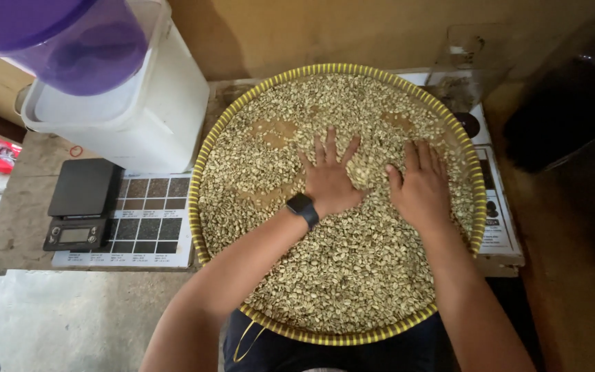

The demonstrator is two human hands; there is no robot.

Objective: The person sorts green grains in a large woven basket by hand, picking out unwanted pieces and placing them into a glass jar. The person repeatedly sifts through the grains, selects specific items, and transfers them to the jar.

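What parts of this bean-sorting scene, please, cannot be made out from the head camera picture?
- Right hand: fingertips buried in the beans.
- Woven tray: its base mostly covered by beans.
- Purple container: cut off by the top edge.
- Small scale: display too small to read.
- Left hand: palm pressed down, hidden.

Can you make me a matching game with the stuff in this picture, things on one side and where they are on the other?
Things:
1. left hand
2. scale
3. purple tub
4. chart of brown squares

Places:
A. top left corner, over the white bin
B. flat on the beans in the round tray, a black watch on its wrist
C. on the table, between the scale and the tray
D. left of the chart, black, with a small screen

Pairs: 1-B, 2-D, 3-A, 4-C
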